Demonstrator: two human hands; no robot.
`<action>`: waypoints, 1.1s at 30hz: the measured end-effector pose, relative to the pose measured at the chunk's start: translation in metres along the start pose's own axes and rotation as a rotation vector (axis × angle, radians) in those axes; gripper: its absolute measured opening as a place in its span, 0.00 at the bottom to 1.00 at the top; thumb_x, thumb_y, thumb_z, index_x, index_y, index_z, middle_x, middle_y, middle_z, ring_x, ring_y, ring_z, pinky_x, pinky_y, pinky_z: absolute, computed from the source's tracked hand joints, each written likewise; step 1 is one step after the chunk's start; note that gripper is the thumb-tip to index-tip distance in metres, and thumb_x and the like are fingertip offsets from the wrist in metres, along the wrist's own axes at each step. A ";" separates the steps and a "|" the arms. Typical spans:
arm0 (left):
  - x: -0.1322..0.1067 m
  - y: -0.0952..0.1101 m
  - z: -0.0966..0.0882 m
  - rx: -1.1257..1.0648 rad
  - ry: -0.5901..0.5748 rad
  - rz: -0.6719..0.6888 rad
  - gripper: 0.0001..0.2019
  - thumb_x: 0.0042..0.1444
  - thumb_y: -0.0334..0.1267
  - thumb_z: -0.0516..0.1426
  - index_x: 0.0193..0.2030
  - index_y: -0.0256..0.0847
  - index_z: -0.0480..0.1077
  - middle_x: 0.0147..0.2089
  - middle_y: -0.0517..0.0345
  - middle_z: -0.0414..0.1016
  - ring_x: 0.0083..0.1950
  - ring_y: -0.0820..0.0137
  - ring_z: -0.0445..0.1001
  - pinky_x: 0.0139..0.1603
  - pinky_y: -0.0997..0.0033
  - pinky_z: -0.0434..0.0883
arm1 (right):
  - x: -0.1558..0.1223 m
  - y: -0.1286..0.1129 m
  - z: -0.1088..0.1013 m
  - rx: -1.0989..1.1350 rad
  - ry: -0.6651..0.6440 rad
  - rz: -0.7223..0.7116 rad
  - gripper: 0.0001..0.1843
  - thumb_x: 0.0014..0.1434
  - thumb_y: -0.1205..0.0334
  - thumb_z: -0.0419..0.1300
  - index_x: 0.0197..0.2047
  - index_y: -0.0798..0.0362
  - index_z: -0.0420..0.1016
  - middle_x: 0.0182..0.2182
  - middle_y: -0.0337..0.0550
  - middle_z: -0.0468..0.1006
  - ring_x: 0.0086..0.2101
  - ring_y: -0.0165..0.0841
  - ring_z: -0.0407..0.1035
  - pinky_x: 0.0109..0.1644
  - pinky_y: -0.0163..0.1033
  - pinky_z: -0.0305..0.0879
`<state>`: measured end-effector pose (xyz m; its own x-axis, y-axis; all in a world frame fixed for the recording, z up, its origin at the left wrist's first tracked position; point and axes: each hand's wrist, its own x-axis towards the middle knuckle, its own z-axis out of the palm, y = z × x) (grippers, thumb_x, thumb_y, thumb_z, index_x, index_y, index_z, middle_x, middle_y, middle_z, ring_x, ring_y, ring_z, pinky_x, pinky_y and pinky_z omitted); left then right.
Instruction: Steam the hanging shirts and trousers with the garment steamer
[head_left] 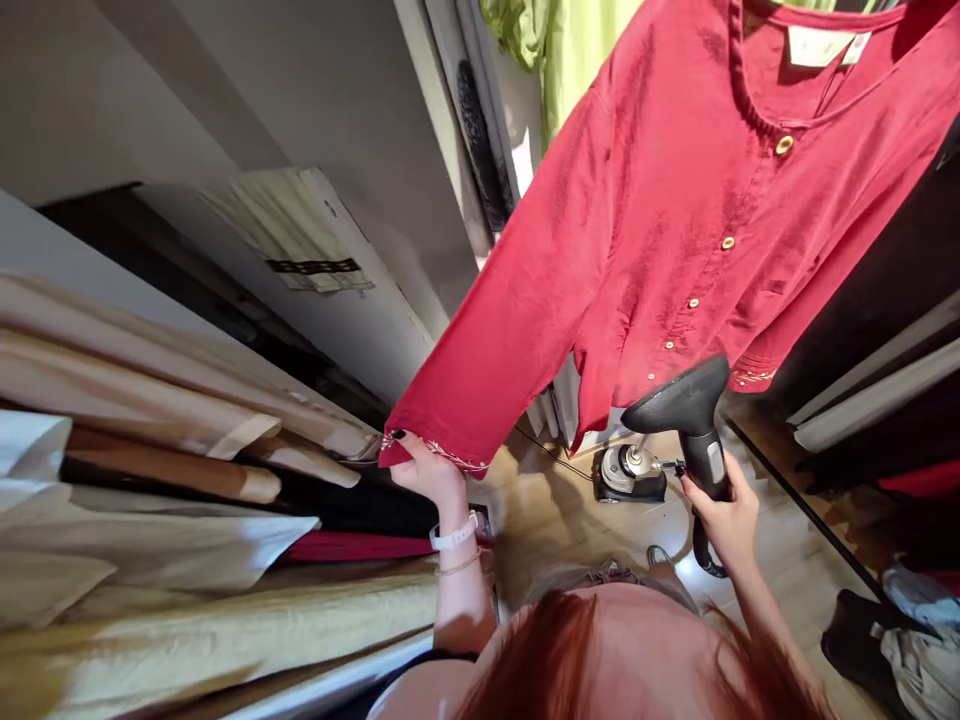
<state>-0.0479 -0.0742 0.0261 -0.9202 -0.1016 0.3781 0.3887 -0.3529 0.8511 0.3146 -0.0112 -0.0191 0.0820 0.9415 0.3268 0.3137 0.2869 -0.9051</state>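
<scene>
A red buttoned shirt (667, 190) hangs in front of me, its sleeve stretched down to the left. My left hand (429, 472) pinches the embroidered cuff of that sleeve. In my right hand (727, 515) is a black handheld garment steamer (686, 400), gripped by its handle. The steamer's wide head is just in front of the shirt's lower front; whether it touches the cloth I cannot tell. Behind and below it, the round grey-and-black steamer base (630, 472) stands on the floor.
Several garments hang along the left side, including a cream one (225, 630). A yellow-green garment (585, 60) hangs behind the shirt. At right are more hanging clothes and a pile of cloth (919, 650) low down. A thin cable (551, 455) crosses the wooden floor.
</scene>
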 end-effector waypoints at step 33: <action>-0.050 0.001 -0.056 0.100 0.311 -0.023 0.19 0.58 0.58 0.57 0.38 0.44 0.63 0.40 0.56 0.67 0.46 0.61 0.72 0.59 0.55 0.70 | 0.015 -0.111 0.066 -0.166 -0.409 -0.573 0.30 0.58 0.62 0.62 0.64 0.49 0.69 0.49 0.43 0.82 0.43 0.38 0.79 0.46 0.38 0.73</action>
<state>-0.0043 -0.1219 -0.0123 -0.8929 -0.3796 0.2423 0.3565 -0.2669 0.8954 0.2183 -0.0172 0.0679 -0.4894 0.6509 0.5803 0.3435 0.7555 -0.5578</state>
